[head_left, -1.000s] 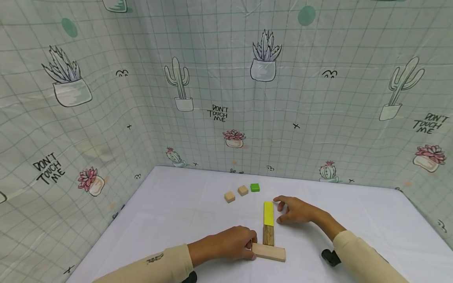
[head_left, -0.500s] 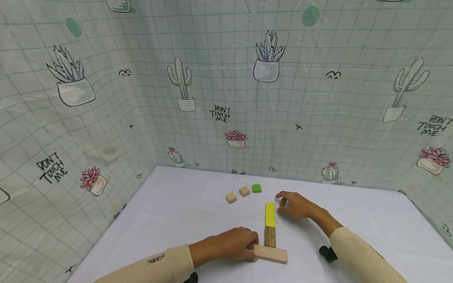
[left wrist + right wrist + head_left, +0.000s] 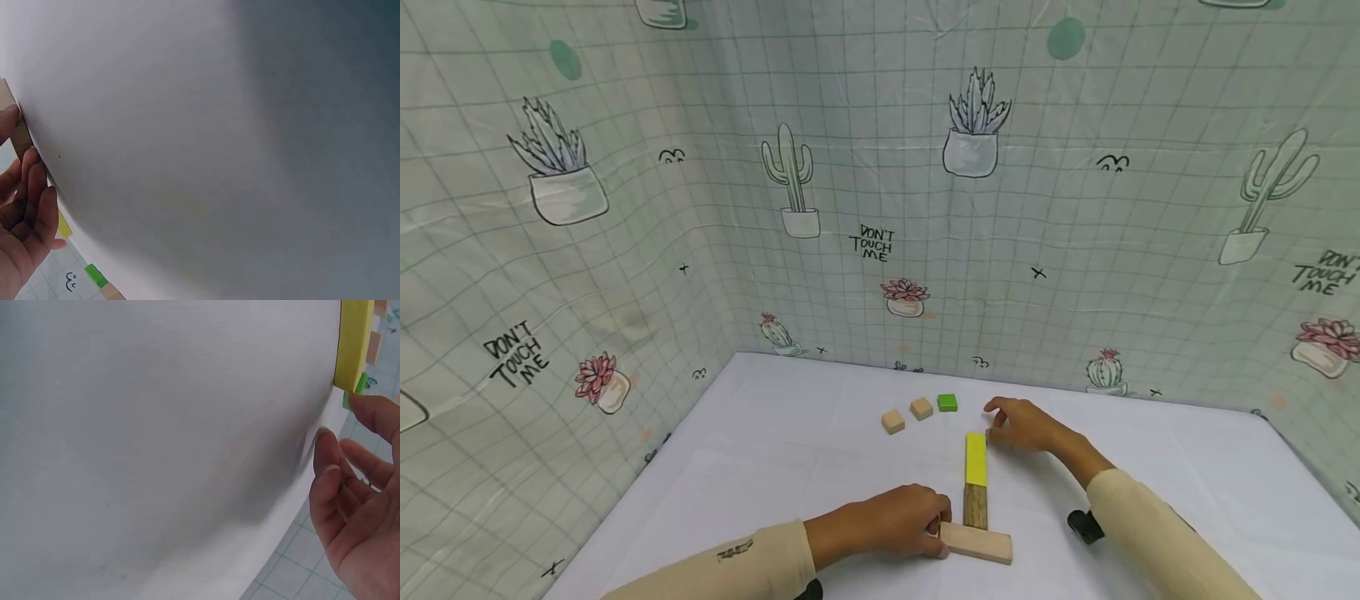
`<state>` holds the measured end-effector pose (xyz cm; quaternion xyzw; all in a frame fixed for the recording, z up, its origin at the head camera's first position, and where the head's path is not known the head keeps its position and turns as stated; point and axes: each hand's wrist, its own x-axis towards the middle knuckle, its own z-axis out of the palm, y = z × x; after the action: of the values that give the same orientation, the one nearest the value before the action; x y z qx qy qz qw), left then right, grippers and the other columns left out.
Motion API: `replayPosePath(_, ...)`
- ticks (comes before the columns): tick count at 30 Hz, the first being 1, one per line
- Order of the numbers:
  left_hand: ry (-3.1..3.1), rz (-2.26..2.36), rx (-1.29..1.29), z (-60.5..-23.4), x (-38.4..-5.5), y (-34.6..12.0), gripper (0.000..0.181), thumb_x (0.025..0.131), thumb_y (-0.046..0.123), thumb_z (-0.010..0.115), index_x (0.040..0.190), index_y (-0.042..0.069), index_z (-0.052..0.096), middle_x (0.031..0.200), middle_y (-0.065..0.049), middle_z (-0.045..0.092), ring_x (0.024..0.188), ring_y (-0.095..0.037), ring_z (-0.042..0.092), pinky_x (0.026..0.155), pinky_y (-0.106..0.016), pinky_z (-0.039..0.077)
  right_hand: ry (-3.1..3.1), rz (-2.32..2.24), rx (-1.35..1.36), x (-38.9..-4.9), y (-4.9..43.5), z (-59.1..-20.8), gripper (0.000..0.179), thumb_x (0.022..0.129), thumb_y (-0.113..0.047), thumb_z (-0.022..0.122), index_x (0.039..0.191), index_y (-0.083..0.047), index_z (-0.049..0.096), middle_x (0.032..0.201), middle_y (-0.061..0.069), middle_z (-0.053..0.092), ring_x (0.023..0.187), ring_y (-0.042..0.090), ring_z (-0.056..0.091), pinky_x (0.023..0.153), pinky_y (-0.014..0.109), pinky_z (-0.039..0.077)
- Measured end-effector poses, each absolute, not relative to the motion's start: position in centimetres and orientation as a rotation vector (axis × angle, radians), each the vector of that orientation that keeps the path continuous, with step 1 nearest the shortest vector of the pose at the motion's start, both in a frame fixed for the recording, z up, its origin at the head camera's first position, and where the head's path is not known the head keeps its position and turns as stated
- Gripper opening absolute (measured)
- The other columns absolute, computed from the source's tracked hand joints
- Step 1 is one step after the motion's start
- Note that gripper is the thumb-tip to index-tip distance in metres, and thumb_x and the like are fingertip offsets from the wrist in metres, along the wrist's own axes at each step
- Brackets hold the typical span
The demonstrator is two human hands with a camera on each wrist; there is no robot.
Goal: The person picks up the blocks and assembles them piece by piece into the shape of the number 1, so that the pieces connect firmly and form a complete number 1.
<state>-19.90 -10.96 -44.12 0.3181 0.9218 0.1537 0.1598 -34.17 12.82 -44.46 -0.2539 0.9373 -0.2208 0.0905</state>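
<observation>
My left hand (image 3: 904, 523) pinches the left end of a light wooden block (image 3: 976, 543) lying crosswise on the white table. A brown wooden block (image 3: 976, 507) meets that block's far side, and a yellow block (image 3: 976, 458) continues the line away from me. Beside the far end of the yellow block is my right hand (image 3: 1024, 427), fingers loosely bent with nothing between them. In the right wrist view the thumb of this hand (image 3: 365, 506) is right at the end corner of the yellow block (image 3: 352, 347).
Two small light wooden cubes (image 3: 892, 422) and a green block (image 3: 947, 402) sit farther back on the white tabletop (image 3: 760, 442). Behind the table hangs a cactus-patterned curtain (image 3: 880, 167). Black wrist devices (image 3: 1084, 527) show under the sleeves.
My right hand has moved away from me along the yellow block to its far end. The left hand keeps hold of the light wooden block, and the head view has shifted slightly.
</observation>
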Motion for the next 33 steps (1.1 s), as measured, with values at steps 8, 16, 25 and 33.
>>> replayPosePath(8,2.632,0.422,0.91,-44.1,-19.9,-10.9,0.028,0.089,0.03,0.078,0.109,0.012,0.069,0.078,0.013,0.056,0.071,0.002,0.049,0.069,-0.015,0.044,2.789,-0.637,-0.693,-35.2,12.1,-44.5,0.041,0.092,-0.016,0.07,0.127,0.001,0.06,0.101,0.012,0.068,0.09,0.023,0.061,0.087,0.047,0.053)
replayPosePath(16,2.633,0.426,0.934,-44.0,-19.8,-11.0,0.027,0.089,0.03,0.078,0.108,0.012,0.068,0.078,0.013,0.055,0.072,0.002,0.049,0.07,-0.015,0.044,2.788,-0.643,-0.698,-35.7,11.2,-44.2,0.042,0.092,-0.016,0.07,0.128,0.003,0.059,0.101,0.013,0.069,0.088,0.022,0.061,0.085,0.046,0.054)
replayPosePath(25,2.628,0.419,0.937,-44.1,-20.0,-11.1,0.027,0.09,0.03,0.077,0.109,0.013,0.068,0.079,0.013,0.055,0.072,0.002,0.049,0.07,-0.015,0.044,2.762,-0.646,-0.688,-36.5,10.0,-44.3,0.043,0.092,-0.016,0.07,0.128,0.002,0.058,0.101,0.013,0.069,0.09,0.023,0.063,0.088,0.047,0.054)
replayPosePath(33,2.631,0.422,0.89,-44.3,-20.0,-11.1,0.026,0.089,0.03,0.078,0.108,0.014,0.068,0.078,0.013,0.055,0.072,0.001,0.049,0.069,-0.015,0.044,2.769,-0.642,-0.734,-37.1,8.9,-44.7,0.045,0.091,-0.017,0.071,0.129,0.002,0.058,0.103,0.012,0.068,0.093,0.024,0.062,0.091,0.048,0.052)
